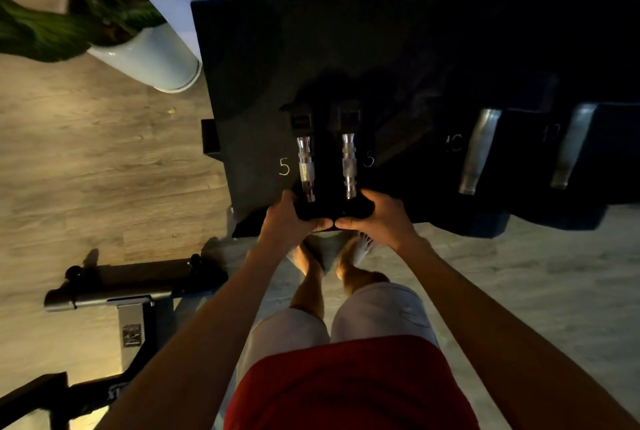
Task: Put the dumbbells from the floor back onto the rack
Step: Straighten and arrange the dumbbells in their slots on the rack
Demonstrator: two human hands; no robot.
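Two small dumbbells rest on the dark rack (346, 48), hands cupping their near ends.

Left hand (289, 220) grips the left dumbbell (306, 169), right hand (375, 214) the right dumbbell (349, 166); black heads vanish in shadow.

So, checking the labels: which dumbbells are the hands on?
The two marked 5, left dumbbell and right dumbbell; the pair marked 10 lies untouched.

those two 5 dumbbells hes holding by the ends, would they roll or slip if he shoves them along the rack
Probably little rolling: the left dumbbell and right dumbbell have blocky dark heads, not round. Likely dense for their size, being metal-handled. The knurled handles should grip well, but the left hand and right hand hold the heads.
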